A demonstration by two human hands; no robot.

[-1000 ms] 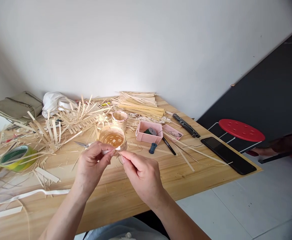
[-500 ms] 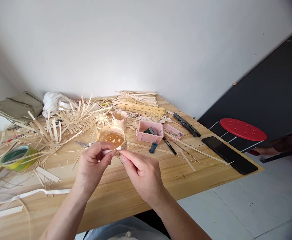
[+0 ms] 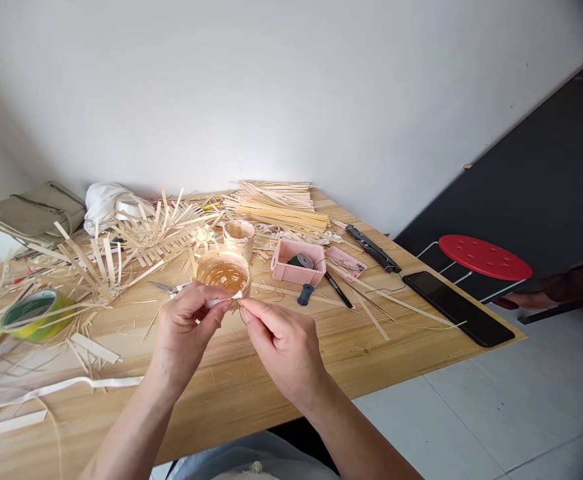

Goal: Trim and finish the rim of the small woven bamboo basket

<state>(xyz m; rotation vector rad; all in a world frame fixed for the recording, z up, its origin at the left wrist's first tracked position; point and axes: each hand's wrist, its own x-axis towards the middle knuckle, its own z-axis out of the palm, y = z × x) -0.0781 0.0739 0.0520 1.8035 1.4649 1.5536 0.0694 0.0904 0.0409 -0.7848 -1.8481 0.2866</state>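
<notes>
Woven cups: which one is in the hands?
The wider woven cup, gripped at its rim by the left hand. The narrower woven cup stands untouched on the table beyond it.

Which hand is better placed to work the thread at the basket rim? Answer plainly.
Right, most likely: the right hand has its fingertips pinched on the dark thread at the rim of the woven bamboo basket, while the left hand is occupied gripping the basket.

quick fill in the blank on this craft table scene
The left hand holds a woven bamboo basket with a ____ strip at its edge. The right hand brings its fingertips to the basket's ____. The dark blue spool stands beside a ____ plastic crate. The metal-legged stool has a ____ seat.

white; rim; pink; red
</notes>
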